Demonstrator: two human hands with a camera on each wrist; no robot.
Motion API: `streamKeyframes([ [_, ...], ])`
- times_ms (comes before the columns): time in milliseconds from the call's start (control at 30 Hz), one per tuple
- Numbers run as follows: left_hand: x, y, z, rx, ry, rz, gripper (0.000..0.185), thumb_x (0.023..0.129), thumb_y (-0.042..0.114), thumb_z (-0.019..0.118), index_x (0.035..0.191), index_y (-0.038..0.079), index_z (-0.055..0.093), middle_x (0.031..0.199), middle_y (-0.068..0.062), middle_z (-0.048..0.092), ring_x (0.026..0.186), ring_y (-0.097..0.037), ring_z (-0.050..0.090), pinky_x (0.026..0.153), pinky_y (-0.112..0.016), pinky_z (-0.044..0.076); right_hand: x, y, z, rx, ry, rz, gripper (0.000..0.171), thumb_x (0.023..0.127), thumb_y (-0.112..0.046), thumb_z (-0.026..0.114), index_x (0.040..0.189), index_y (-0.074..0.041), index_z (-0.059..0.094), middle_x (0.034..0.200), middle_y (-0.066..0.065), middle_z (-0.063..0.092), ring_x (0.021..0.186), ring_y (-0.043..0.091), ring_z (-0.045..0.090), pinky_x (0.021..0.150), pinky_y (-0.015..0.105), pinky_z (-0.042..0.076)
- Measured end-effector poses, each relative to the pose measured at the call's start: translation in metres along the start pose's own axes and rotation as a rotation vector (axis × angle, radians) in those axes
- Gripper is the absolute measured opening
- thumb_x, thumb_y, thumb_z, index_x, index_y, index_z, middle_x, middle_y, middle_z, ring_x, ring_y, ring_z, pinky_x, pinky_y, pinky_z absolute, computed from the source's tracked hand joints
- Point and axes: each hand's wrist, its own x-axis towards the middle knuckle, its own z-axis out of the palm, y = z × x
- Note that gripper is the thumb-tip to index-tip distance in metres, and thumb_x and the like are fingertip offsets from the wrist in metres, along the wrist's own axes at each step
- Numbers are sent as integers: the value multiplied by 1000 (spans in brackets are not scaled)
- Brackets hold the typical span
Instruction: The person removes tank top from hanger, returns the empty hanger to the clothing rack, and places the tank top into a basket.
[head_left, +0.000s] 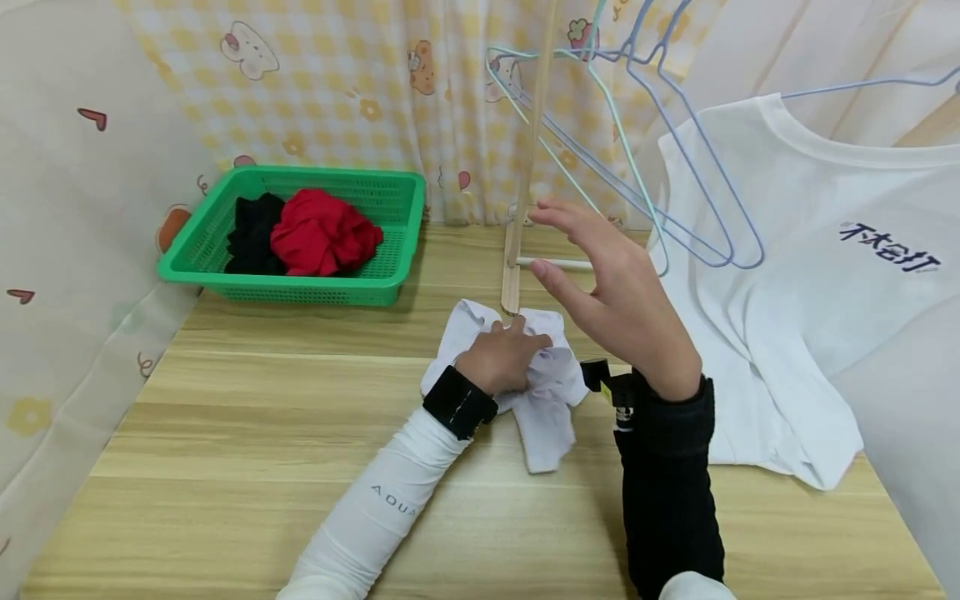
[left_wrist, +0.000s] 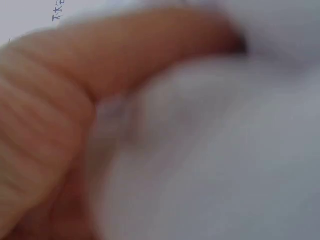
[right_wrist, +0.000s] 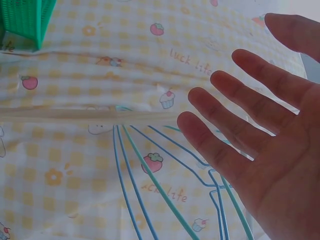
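A crumpled white cloth [head_left: 543, 400] lies on the wooden table [head_left: 247, 450]. My left hand [head_left: 504, 357] grips it from above, fingers curled into the fabric; in the left wrist view a blurred finger [left_wrist: 125, 55] presses against the white cloth [left_wrist: 225, 160]. My right hand [head_left: 611, 292] hovers open above the table, fingers spread, holding nothing. It points toward the wire hangers [head_left: 637, 200] on the wooden rack pole [head_left: 528, 158]. The right wrist view shows the spread right hand [right_wrist: 250, 130] before the hangers [right_wrist: 150, 185] and the pole [right_wrist: 85, 117].
A green basket [head_left: 390, 279] with a red garment [head_left: 324, 233] and a black one [head_left: 253, 229] stands at the back left. A white printed T-shirt [head_left: 810, 275] hangs on a hanger at the right, its hem on the table. Patterned curtains [head_left: 360, 92] close in the back and left.
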Motion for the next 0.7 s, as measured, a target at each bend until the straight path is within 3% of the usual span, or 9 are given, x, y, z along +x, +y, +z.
streamKeyframes([
  [167, -1, 0, 1, -22, 89, 64, 37, 115, 13, 46, 142, 20, 69, 131, -13, 60, 107, -35, 61, 86, -49, 57, 1, -1, 0, -3, -7, 7, 47, 107, -18, 70, 151, -6, 60, 161, 9, 57, 153, 24, 51, 125, 50, 41],
  [333, -1, -3, 1, -21, 143, 151, 29, 112, 8, 51, 126, 9, 76, 114, -13, 61, 90, -28, 58, 78, -40, 52, 1, 0, 0, -7, -15, 6, 47, 107, -18, 70, 151, -6, 60, 161, 11, 57, 153, 25, 51, 125, 51, 40],
  [700, -4, -10, -14, -26, 167, 167, 26, 109, 1, 53, 114, 11, 76, 112, -11, 65, 92, -26, 60, 81, -39, 53, -1, 1, -4, -5, -4, 12, 46, 107, -16, 70, 150, -4, 61, 162, 9, 57, 153, 25, 50, 125, 49, 40],
])
